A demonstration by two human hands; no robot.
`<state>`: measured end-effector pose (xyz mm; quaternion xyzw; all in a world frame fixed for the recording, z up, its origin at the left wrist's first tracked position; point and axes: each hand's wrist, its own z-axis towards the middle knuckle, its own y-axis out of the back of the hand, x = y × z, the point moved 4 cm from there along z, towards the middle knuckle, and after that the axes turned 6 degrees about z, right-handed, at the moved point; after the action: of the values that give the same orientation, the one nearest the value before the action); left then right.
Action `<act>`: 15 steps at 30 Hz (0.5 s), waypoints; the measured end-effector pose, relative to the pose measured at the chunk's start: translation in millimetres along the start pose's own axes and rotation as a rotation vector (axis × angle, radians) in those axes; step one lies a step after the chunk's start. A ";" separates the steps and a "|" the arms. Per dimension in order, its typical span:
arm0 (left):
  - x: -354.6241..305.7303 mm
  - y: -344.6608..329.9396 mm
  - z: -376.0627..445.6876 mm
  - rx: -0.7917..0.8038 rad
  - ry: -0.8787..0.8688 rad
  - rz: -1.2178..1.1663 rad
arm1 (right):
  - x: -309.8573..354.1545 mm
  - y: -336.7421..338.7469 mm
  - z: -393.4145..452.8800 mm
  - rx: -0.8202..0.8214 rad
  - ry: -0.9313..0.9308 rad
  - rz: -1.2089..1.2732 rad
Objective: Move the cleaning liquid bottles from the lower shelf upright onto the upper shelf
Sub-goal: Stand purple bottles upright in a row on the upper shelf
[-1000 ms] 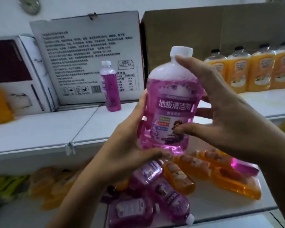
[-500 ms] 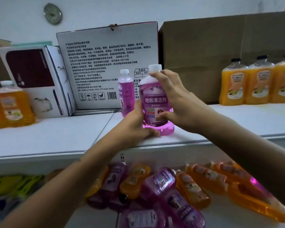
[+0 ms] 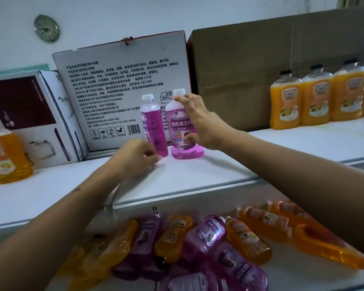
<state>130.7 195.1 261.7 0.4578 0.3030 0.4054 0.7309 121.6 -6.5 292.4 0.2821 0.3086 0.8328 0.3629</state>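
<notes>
Head view — pink bottle [image 3: 182,131] under right hand [image 3: 202,122]

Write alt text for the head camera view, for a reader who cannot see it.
A person's right hand grips a purple bottle standing upright on the upper shelf beside a second purple bottle; the left hand hovers nearby. Purple and orange bottles lie on the lower shelf.

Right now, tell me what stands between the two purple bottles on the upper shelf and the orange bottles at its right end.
Nothing stands there: in the head view, bare white shelf runs from the purple bottles to the orange bottles, with only a brown cardboard box behind it.
</notes>
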 end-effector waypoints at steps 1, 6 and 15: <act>16.7 1.8 6.3 0.019 0.076 -0.013 | -3.9 -3.3 4.5 0.001 0.004 0.000; 72.0 -10.0 31.9 0.193 0.364 -0.256 | -25.4 -12.5 22.2 0.011 -0.018 0.028; 43.8 -26.8 47.4 0.096 0.269 -0.669 | -40.6 -23.6 36.7 0.002 0.016 0.046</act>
<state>199.1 206.4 252.8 0.3097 0.5483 0.1859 0.7542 180.7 -14.0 289.4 0.2826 0.3058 0.8429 0.3408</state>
